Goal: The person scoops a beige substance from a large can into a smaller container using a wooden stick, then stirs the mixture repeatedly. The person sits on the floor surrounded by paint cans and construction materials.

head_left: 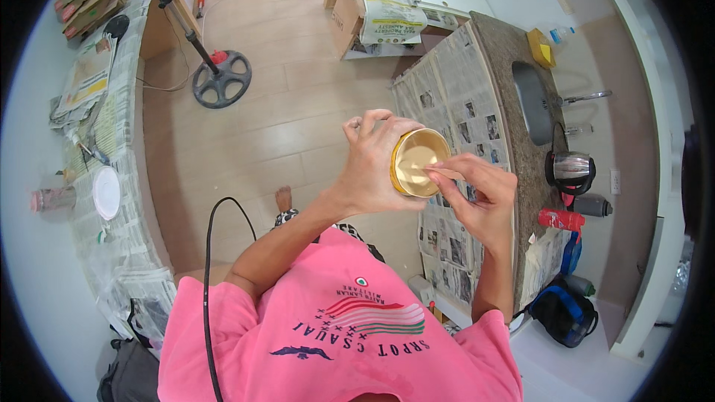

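My left hand (pixel 372 164) is wrapped round a small round tub (pixel 395 171) with a yellow outside, held up in front of my chest. Its mouth tips toward me, and a cream-coloured inside shows. Whether that is a filling or the bare lining, I cannot tell. From the right, my right hand (pixel 482 192) reaches over the rim. Thumb and fingers are pinched on a thin, pale stick (pixel 451 174) whose tip points into the tub; the fingers cover part of it.
A newspaper-covered cabinet (pixel 454 112) with a stone counter (pixel 497 48) and sink (pixel 532 97) stands at right, bearing a kettle (pixel 572 171) and red bottle (pixel 560 219). At left is a papered table (pixel 138 201) with a white lid (pixel 106 193). A stand fan (pixel 222 80) occupies the floor.
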Available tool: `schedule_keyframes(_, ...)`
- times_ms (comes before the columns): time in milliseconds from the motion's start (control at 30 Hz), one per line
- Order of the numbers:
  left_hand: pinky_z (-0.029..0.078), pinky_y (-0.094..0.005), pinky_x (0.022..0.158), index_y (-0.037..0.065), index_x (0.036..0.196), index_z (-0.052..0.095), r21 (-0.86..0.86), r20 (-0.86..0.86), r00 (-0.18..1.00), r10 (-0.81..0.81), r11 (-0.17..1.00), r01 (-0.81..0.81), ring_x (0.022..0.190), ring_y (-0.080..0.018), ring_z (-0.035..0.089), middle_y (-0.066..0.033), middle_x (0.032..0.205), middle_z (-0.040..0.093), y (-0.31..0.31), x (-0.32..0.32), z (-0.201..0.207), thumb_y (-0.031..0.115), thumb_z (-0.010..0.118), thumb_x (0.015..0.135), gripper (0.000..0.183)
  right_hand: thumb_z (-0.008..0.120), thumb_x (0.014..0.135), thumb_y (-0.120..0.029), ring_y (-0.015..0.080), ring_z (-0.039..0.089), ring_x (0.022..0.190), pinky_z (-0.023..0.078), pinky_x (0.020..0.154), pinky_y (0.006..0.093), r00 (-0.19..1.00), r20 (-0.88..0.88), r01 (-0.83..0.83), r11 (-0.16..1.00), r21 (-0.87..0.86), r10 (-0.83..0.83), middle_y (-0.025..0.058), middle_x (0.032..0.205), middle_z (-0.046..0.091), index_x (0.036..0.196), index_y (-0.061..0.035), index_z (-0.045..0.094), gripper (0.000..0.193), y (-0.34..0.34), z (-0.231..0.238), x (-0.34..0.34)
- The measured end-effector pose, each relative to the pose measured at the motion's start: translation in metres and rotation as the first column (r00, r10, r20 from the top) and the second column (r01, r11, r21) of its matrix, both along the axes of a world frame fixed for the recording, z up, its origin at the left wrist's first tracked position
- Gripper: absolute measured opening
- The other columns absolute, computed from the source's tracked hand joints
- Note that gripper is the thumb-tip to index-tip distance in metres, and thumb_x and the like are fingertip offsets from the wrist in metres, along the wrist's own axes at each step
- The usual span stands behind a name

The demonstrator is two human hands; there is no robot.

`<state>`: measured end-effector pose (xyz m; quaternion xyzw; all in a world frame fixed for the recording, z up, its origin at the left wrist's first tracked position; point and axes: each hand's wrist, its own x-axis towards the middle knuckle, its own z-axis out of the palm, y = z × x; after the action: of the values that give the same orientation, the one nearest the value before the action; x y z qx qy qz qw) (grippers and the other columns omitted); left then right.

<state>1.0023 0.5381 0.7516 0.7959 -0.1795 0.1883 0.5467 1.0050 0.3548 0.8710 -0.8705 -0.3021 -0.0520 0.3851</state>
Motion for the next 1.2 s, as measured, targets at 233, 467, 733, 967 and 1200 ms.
schedule_keyframes(233, 0.026, -0.0548, 0.102, 0.014, 0.131, 0.06, -0.024, 0.018, 1.0, 0.012, 1.0, -0.011, 0.126, -0.0324, 0.047, -0.0029, 0.126, 0.064, -0.001, -0.002, -0.002, 0.041, 0.095, 0.045, 0.097, 0.081, 0.084, 0.005, 0.0255, 0.077, 0.083, 0.059, 0.075, 0.0339, 0.998, 0.05, -0.024, 1.0, 0.006, 0.024, 0.013, 0.094, 0.08, 0.097, 0.0017, 0.079, 0.013, 0.001, 0.0, 0.001)
schedule_keyframes(467, 0.027, -0.0555, 0.102, 0.014, 0.13, 0.06, -0.016, 0.032, 0.999, 0.026, 1.0, -0.026, 0.126, -0.0333, 0.048, -0.0036, 0.125, 0.064, -0.001, -0.003, 0.0, 0.041, 0.095, 0.046, 0.095, 0.081, 0.083, 0.005, 0.0259, 0.077, 0.082, 0.059, 0.074, 0.0334, 0.999, 0.016, -0.043, 0.999, 0.009, 0.043, 0.0133, 0.092, 0.079, 0.097, 0.0032, 0.079, 0.014, 0.002, 0.0, -0.002)
schedule_keyframes(733, 0.027, -0.0556, 0.102, 0.014, 0.129, 0.06, -0.029, 0.018, 0.999, 0.044, 0.999, -0.044, 0.126, -0.0334, 0.048, -0.0036, 0.124, 0.065, -0.003, -0.006, -0.002, 0.042, 0.095, 0.046, 0.094, 0.081, 0.084, 0.005, 0.0248, 0.076, 0.079, 0.058, 0.072, 0.0331, 0.999, -0.027, -0.038, 0.999, -0.016, 0.038, 0.0139, 0.09, 0.078, 0.096, 0.0033, 0.078, 0.013, -0.002, 0.005, -0.009)
schedule_keyframes(967, 0.028, -0.05, 0.104, 0.014, 0.13, 0.058, 0.034, 0.005, 0.999, 0.051, 0.998, -0.052, 0.126, -0.0315, 0.048, -0.0033, 0.125, 0.065, -0.001, -0.01, -0.002, 0.035, 0.095, 0.046, 0.094, 0.08, 0.084, 0.005, 0.0254, 0.076, 0.08, 0.058, 0.071, 0.034, 0.984, 0.17, 0.065, 0.991, -0.119, -0.044, 0.0124, 0.091, 0.079, 0.097, 0.0024, 0.078, 0.013, -0.012, -0.003, 0.007)
schedule_keyframes(1200, 0.028, -0.0491, 0.104, 0.013, 0.131, 0.058, 0.004, -0.013, 0.998, 0.06, 0.998, -0.06, 0.126, -0.0312, 0.047, -0.0032, 0.123, 0.064, 0.002, -0.008, -0.001, 0.031, 0.094, 0.045, 0.095, 0.081, 0.082, 0.005, 0.0271, 0.076, 0.081, 0.059, 0.072, 0.0344, 0.963, 0.26, -0.071, 0.997, 0.022, 0.063, 0.0122, 0.09, 0.078, 0.099, 0.0018, 0.078, 0.017, 0.019, -0.021, 0.017)
